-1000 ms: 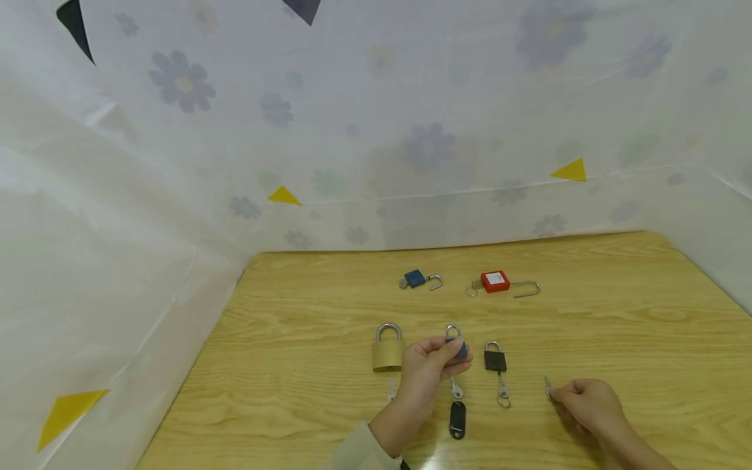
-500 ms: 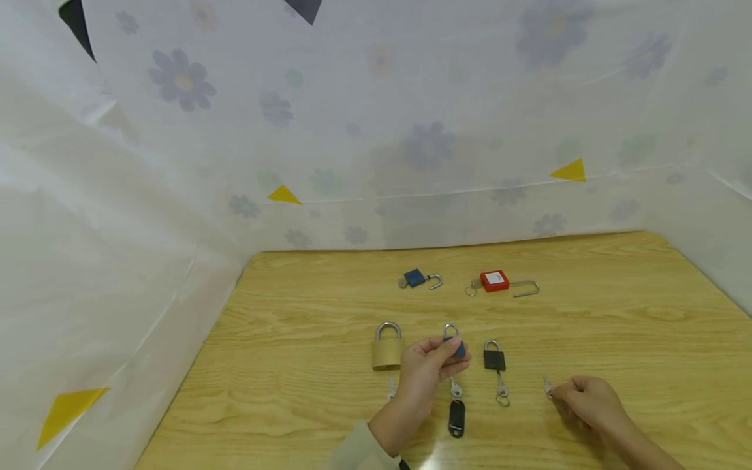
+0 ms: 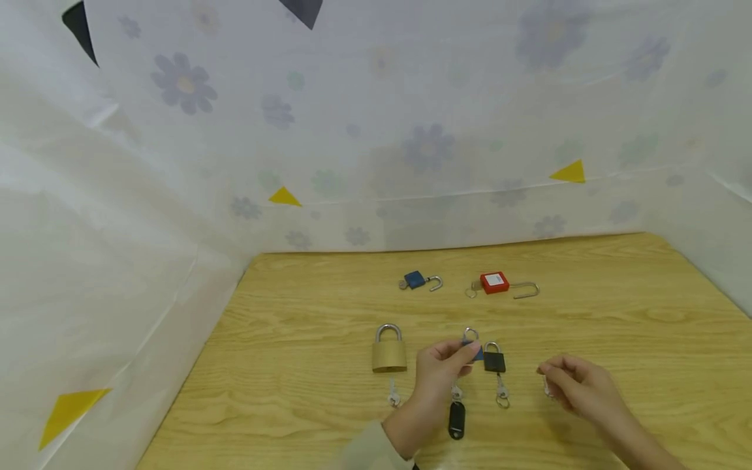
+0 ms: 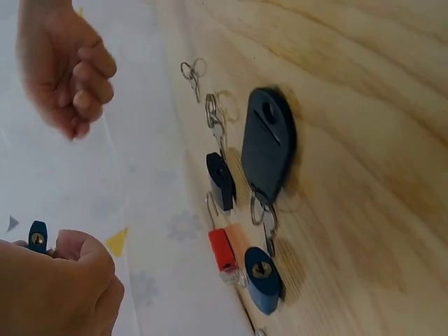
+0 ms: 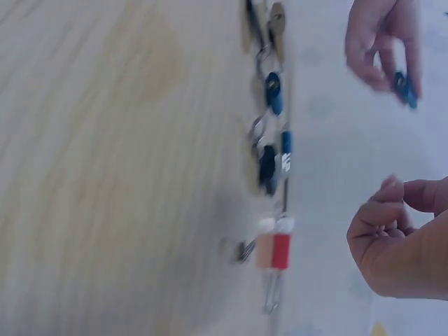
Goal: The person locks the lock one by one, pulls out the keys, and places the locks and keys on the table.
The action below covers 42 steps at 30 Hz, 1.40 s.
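Fingers of the left hand [image 3: 437, 375] are pinching a blue padlock [image 4: 38, 236] above the table [image 3: 294, 365], thumb across its body, probably to leave the keyhole [image 4: 37, 239] free. Just right of those fingertips a black padlock [image 3: 495, 361] is lying. Farther right, the right hand [image 3: 581, 386] is hovering, fingers curling loosely, apparently holding nothing; a loose key [image 4: 195, 85] is resting below them.

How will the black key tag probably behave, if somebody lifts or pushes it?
The black tag is probably stiff and light, looking like plastic. Its key would likely dangle, being joined by a ring. Its flat shape seems unlikely to roll.
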### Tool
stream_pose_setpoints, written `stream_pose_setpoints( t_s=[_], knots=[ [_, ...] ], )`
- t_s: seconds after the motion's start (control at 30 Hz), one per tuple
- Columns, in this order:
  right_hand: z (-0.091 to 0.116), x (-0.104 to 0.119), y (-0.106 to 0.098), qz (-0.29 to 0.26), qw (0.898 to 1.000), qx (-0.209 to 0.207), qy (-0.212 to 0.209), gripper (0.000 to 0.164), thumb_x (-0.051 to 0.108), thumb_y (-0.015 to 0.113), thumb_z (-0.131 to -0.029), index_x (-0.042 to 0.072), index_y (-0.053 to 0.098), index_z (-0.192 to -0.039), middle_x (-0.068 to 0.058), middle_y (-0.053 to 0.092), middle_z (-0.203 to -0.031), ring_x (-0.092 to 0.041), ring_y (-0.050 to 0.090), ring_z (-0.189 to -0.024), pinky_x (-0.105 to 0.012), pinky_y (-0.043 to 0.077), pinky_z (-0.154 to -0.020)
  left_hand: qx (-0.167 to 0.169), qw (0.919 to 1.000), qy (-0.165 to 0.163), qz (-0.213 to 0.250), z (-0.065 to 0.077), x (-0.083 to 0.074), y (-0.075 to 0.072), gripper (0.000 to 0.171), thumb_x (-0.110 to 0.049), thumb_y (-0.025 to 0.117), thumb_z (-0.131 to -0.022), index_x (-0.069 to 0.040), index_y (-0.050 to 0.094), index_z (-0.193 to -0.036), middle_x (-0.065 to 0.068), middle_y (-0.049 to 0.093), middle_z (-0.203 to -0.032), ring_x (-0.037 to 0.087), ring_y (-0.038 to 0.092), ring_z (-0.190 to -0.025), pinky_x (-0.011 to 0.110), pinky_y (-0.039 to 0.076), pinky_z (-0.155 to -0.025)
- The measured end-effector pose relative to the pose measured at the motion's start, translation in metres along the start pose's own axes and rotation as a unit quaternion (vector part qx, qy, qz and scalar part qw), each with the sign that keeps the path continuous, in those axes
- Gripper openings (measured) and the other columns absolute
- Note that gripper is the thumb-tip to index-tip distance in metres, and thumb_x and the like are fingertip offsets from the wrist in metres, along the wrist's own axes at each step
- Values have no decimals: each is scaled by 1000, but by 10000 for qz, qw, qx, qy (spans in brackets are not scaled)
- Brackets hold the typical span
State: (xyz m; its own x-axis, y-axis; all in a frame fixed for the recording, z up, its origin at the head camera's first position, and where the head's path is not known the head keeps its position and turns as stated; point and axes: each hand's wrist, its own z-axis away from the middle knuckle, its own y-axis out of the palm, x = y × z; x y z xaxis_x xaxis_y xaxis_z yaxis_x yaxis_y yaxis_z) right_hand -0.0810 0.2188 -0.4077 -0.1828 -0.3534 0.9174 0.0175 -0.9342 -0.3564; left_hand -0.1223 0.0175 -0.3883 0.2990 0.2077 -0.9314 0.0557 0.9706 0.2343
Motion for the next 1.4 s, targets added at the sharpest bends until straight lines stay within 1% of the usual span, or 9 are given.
stream_pose_setpoints(
  t_s=[0.17,0.37,0.47,0.63,0.9,1.0,1.1,1.27,1.4],
  knots=[
    [5,16,21,-155,9971,35,-745,27,22,43,-96,-1,56,-102,7,54,-70,-9,45,-52,-24,41,-45,153,9993,-148,-302,4,4,19,22,-19,73,-75,-1,69,-87,-4,64,-79,6,55,-69,21,49,-67],
    [7,25,27,227,9920,-644,-1058,24,18,48,-94,-3,57,-100,7,50,-64,-9,45,-53,-24,41,-46,132,9987,-363,-344,0,8,39,21,-21,74,-74,-4,70,-84,-5,63,-71,7,53,-62,21,50,-65],
    [3,22,18,243,9935,-620,-922,26,19,49,-94,-4,57,-100,7,51,-65,-8,46,-55,-23,42,-49,91,9986,-455,-258,-5,10,48,18,-20,75,-73,-5,70,-82,-4,64,-71,7,53,-60,22,51,-65],
    [-5,14,1,149,9987,-355,-320,33,26,48,-94,-5,55,-101,7,52,-69,-7,46,-60,-22,44,-55,46,9983,-449,-362,-15,13,65,14,-16,75,-72,-5,69,-78,-2,65,-73,8,55,-61,24,53,-66],
    [-23,-1,-22,-123,9999,27,-8,29,29,46,-94,1,55,-95,8,49,-69,-7,43,-61,-21,39,-56,11,9929,-164,-1179,-36,18,86,14,-18,76,-71,-6,71,-77,-2,66,-74,12,60,-67,30,54,-66],
    [-29,-6,-28,-54,9998,98,146,31,30,46,-94,1,56,-96,8,49,-69,-6,43,-62,-21,40,-57,-9,9874,-170,-1573,-43,19,92,13,-17,76,-72,-5,71,-76,-1,65,-71,11,59,-64,29,53,-63],
    [-35,-12,-31,106,9992,153,345,36,33,47,-94,-2,55,-97,7,49,-70,-5,43,-62,-21,40,-58,-30,9777,-73,-2101,-47,21,95,12,-16,75,-73,-5,71,-74,0,65,-68,9,57,-61,25,51,-58],
    [-43,-23,-29,248,9976,421,482,35,26,46,-94,-8,55,-99,5,50,-69,-4,41,-57,-19,38,-51,-237,9538,76,-2994,-53,29,94,13,-17,76,-71,-7,70,-67,-1,61,-61,6,50,-53,19,43,-48],
    [-47,-32,-27,540,9957,461,593,33,20,47,-93,-12,57,-97,5,48,-64,-4,40,-52,-18,38,-48,-385,9331,289,-3563,-56,38,96,15,-14,78,-69,-5,67,-63,0,61,-62,6,49,-55,18,42,-48]
  ],
)
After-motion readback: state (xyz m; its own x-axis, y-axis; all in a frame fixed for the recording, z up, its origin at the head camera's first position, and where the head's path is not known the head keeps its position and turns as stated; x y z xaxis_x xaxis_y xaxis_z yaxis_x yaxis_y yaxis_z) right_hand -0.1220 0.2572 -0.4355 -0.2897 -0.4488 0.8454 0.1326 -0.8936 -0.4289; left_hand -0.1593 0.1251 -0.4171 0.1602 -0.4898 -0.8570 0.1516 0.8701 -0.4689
